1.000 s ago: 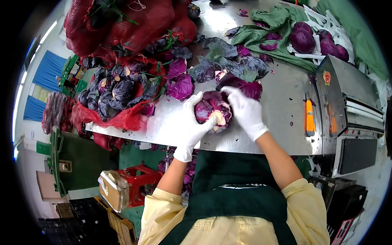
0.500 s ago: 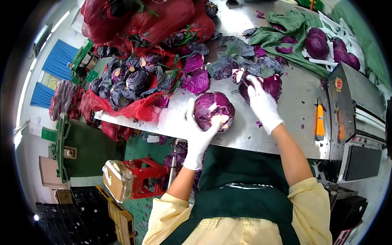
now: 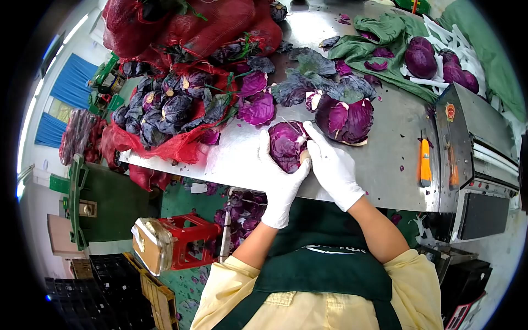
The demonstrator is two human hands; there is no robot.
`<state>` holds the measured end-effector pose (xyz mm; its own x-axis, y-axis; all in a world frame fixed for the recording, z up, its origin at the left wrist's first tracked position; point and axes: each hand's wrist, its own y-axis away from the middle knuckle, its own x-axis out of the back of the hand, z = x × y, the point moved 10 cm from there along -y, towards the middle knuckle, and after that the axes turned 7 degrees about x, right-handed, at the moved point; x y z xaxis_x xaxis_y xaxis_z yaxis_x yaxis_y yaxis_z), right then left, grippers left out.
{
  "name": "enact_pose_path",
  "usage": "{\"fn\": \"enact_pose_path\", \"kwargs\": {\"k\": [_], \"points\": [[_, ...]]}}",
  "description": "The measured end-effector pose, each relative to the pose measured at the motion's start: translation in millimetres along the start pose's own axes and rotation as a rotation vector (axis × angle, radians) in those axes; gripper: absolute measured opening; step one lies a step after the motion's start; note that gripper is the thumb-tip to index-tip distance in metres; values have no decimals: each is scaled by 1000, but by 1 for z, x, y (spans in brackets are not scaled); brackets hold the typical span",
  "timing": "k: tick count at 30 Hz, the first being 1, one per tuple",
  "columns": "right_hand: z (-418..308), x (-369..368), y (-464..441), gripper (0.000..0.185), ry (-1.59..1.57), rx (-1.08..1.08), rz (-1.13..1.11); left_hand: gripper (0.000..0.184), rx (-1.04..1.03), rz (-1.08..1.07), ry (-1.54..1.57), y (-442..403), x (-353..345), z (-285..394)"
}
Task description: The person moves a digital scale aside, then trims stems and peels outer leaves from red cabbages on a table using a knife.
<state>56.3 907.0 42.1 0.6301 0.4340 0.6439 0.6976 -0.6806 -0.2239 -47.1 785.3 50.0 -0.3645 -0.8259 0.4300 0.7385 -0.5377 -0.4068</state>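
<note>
A trimmed red cabbage is held low over the front of the steel table. My left hand, in a white glove, cups it from the left and below, thumb toward its pale stem end. White-gloved too, my right hand presses against the cabbage's right side, its fingers close together; its palm side is hidden. Just beyond that hand lie peeled purple outer leaves. A cut stem piece sits beside them.
Untrimmed cabbages fill an open red net bag at left, with full red sacks behind. An orange box cutter lies at right beside a metal machine. Trimmed cabbages rest at back right. Below is a red stool.
My right hand has left the loose leaves and come left and down onto the cabbage. My left hand still holds the cabbage, which has turned. The leaves now lie spread open.
</note>
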Motion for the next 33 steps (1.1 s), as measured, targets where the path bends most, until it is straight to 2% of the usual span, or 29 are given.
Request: {"fn": "enact_pose_path", "kwargs": {"k": [1, 3, 5, 7, 8, 11, 13, 17, 18, 19, 21, 22, 23, 25, 27, 29, 31, 33], "points": [[-3, 16, 0, 36, -99, 137, 183, 110, 0, 0, 0, -2, 2, -3], [22, 29, -16, 36, -63, 30, 144, 108, 26, -98, 76, -9, 0, -12], [60, 39, -30, 42, -33, -95, 108, 101, 67, -83, 404, -11, 7, -13], [88, 37, -37, 47, -77, -48, 121, 98, 215, -112, 501, -8, 5, -27], [77, 37, -34, 47, -86, -117, 54, 98, 215, -104, 501, -11, 8, -22], [32, 17, -20, 49, -91, -141, -64, 100, 263, -178, 365, -13, 5, -19], [-5, 22, -14, 51, -59, -31, 16, 101, -36, -35, 8, -5, 4, -16], [12, 14, -23, 39, -48, -17, -36, 106, -30, -85, 31, -3, -6, -7], [8, 19, -23, 31, 17, 51, 24, 106, -30, -88, 34, -4, -7, -6], [12, 18, -24, 31, 21, 48, 24, 105, -59, -95, 5, -5, -9, -3], [11, 26, -31, 26, 340, 127, 104, 104, -120, -106, -53, -8, -13, 6], [14, 30, -33, 23, 371, 178, 155, 102, -165, -108, -105, -11, -14, 13], [24, 30, -37, 25, 352, 151, 148, 102, -164, -108, -104, -14, -14, 13], [48, 34, -45, 27, 334, 87, 169, 100, -10, -162, 137, -26, -15, -1], [97, 29, -51, 31, 207, -98, 42, 93, 143, -172, 208, -40, -10, -32], [111, 27, -41, 32, 332, -123, 26, 90, 205, -292, 482, -50, -13, -47], [115, 30, -38, 32, 327, -142, 3, 85, 168, -340, 412, -58, -10, -54], [121, 35, -33, 32, 354, -181, 10, 75, 97, -447, 46, -60, -10, -38]]}}
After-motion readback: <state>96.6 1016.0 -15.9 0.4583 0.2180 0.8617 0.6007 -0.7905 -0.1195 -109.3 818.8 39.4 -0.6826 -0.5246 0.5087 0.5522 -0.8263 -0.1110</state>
